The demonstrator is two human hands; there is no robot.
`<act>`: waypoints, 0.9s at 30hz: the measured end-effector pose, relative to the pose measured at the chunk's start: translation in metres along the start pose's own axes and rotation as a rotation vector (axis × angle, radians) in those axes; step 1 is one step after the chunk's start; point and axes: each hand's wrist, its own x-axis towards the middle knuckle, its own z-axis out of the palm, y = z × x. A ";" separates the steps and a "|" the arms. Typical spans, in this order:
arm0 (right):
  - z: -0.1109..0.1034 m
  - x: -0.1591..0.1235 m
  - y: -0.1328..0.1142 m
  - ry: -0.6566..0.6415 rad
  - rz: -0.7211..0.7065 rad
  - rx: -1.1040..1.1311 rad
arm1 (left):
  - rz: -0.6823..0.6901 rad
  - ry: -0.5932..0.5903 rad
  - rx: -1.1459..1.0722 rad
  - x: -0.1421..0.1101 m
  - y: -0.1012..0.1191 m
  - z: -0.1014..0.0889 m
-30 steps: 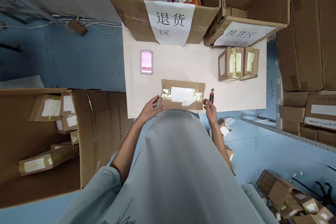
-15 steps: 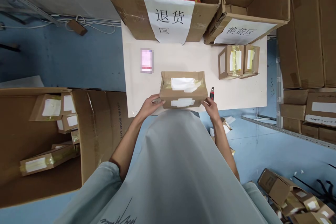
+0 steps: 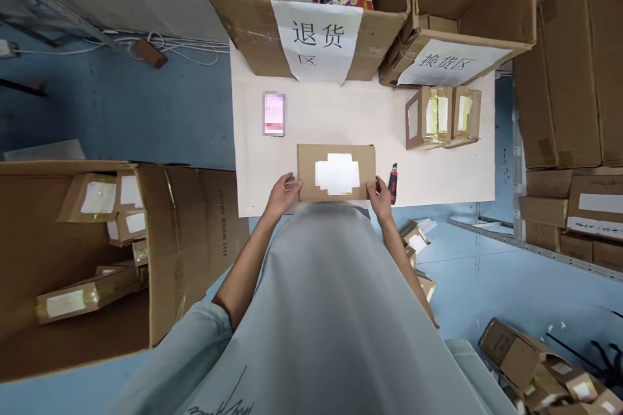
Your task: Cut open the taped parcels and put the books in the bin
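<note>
A small cardboard box (image 3: 306,172) is at the table's near edge, its flat face with white labels turned up. At its lower left corner, my left hand (image 3: 284,196) pinches the edge with thumb and fingers. My right hand (image 3: 379,197) grips the lower right corner in the same way. A red and black box cutter (image 3: 393,185) lies just to the right of my right hand. The underside of the box is hidden.
On the white table (image 3: 272,165) are a blurred pink phone-like item (image 3: 274,114) and two taped boxes (image 3: 428,118). Two large open cartons with paper signs (image 3: 318,39) stand behind. A big carton (image 3: 189,240) holding parcels is at left; more boxes (image 3: 530,363) lie lower right.
The box has been turned between my hands, from a taped side to the flat labelled face. Both hands moved slightly left, leaving more of the box cutter showing.
</note>
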 end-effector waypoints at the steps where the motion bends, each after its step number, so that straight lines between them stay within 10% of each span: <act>1: -0.001 -0.005 0.005 0.016 0.014 0.018 | 0.002 0.004 0.005 -0.006 -0.001 0.000; 15: -0.057 0.006 0.048 0.300 0.109 0.054 | 0.512 -0.357 0.141 -0.112 0.095 0.062; 27: -0.015 -0.021 0.013 0.142 -0.052 0.089 | 0.360 -0.054 0.245 -0.062 0.012 0.023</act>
